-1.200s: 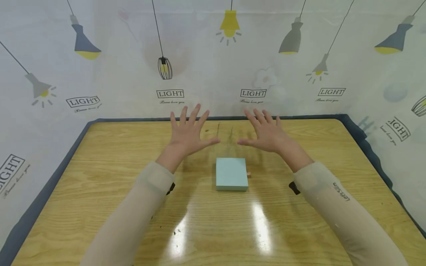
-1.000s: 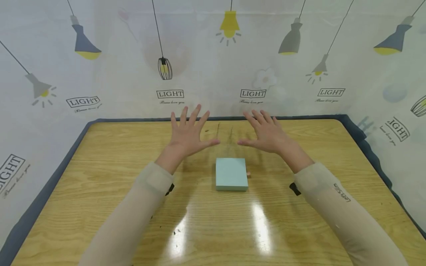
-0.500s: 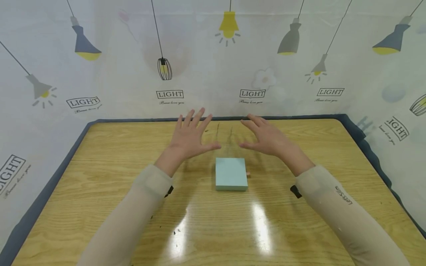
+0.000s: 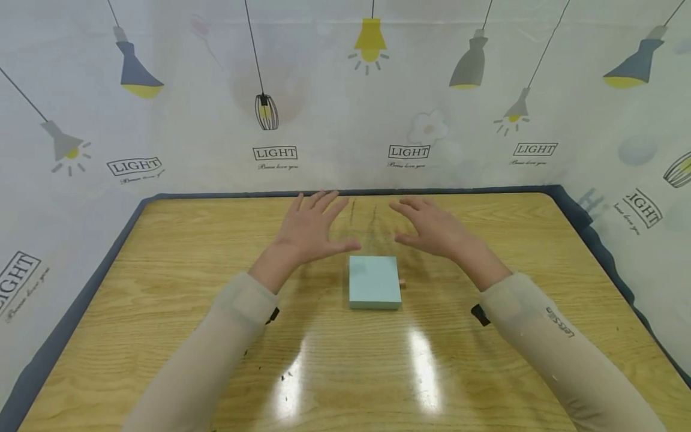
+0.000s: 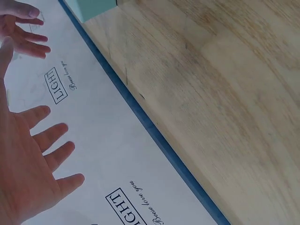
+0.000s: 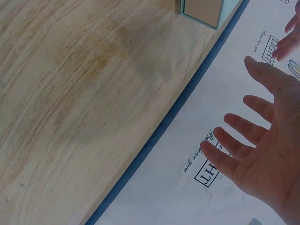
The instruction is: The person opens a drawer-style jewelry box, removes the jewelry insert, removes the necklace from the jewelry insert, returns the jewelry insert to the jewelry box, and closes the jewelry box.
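Observation:
A flat, square, light-blue box [image 4: 374, 281] lies on the wooden table, with a small pinkish tab [image 4: 402, 282] poking out of its right side. Above the table, to the box's upper left, hovers my left hand [image 4: 310, 231], fingers spread and thumb pointing inward. My right hand [image 4: 434, 228] mirrors it at the upper right, also holding nothing. Neither hand touches the box. In the right wrist view the box's side [image 6: 202, 10] shows a brown panel within a light-blue frame. Only a corner of the box [image 5: 93, 7] appears in the left wrist view.
The wooden table [image 4: 178, 288] meets a pale wall covering [image 4: 335, 78] printed with lamps and "LIGHT" lettering, along a dark blue edge strip [image 4: 475, 191]. Small dark specks [image 4: 286, 378] lie at the table's front left.
Both hands have come down and slightly nearer the box, their fingers bending a little more forward. The box stays where it was on the table.

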Action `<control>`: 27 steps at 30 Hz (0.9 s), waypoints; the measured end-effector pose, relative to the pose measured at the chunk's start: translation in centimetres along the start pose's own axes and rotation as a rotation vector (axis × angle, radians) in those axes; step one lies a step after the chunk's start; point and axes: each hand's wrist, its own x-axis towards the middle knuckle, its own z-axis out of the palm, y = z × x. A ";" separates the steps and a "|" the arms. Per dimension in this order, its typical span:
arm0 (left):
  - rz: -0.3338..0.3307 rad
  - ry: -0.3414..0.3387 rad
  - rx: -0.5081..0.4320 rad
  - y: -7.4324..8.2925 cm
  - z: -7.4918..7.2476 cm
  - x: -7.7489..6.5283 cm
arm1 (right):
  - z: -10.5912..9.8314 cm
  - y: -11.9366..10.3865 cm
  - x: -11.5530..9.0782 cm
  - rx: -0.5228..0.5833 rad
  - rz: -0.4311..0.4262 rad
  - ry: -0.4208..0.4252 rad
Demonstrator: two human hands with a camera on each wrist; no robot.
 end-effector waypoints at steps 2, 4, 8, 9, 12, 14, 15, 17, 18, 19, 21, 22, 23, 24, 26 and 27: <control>0.016 -0.008 -0.002 0.1 -0.1 -0.1 | 0.1 -0.1 -0.1 -0.002 -0.008 -0.003; 0.034 -0.019 -0.001 0.3 -0.1 -0.2 | 0.1 -0.2 -0.1 0.005 -0.014 -0.010; 0.059 -0.036 0.017 0.7 -0.2 -0.5 | 0.3 -0.3 -0.3 0.009 -0.027 -0.007; 0.064 -0.038 0.018 0.7 -0.2 -0.5 | 0.3 -0.3 -0.4 0.010 -0.029 -0.004; 0.088 -0.028 0.026 0.9 -0.1 -0.7 | 0.4 -0.4 -0.6 -0.007 -0.035 -0.002; 0.105 -0.021 0.031 1.1 0.0 -0.7 | 0.4 -0.5 -0.7 -0.005 -0.029 -0.013; 0.116 -0.016 0.036 1.2 0.0 -0.7 | 0.5 -0.5 -0.7 -0.004 -0.027 -0.018; 0.133 -0.011 0.037 1.3 0.1 -0.9 | 0.5 -0.6 -0.8 0.002 -0.023 -0.026; 0.141 -0.010 0.036 1.4 0.1 -0.9 | 0.6 -0.6 -0.9 0.012 -0.020 -0.031; 0.148 -0.008 0.032 1.5 0.1 -1.0 | 0.6 -0.6 -0.9 0.013 -0.021 -0.031; 0.162 -0.003 0.025 1.7 0.0 -1.1 | 0.7 -0.7 -1.1 0.007 -0.033 -0.024; 0.169 -0.003 0.021 1.8 0.0 -1.2 | 0.7 -0.7 -1.2 0.004 -0.040 -0.019; 0.176 -0.004 0.018 1.9 0.0 -1.2 | 0.8 -0.8 -1.2 0.001 -0.051 -0.015; 0.182 -0.006 0.017 2.0 0.0 -1.3 | 0.8 -0.8 -1.3 -0.005 -0.062 -0.010; 0.190 -0.011 0.016 2.2 0.0 -1.4 | 0.9 -0.8 -1.4 -0.017 -0.090 0.004; 0.196 -0.013 0.020 2.3 0.1 -1.5 | 1.0 -0.9 -1.4 -0.018 -0.101 0.009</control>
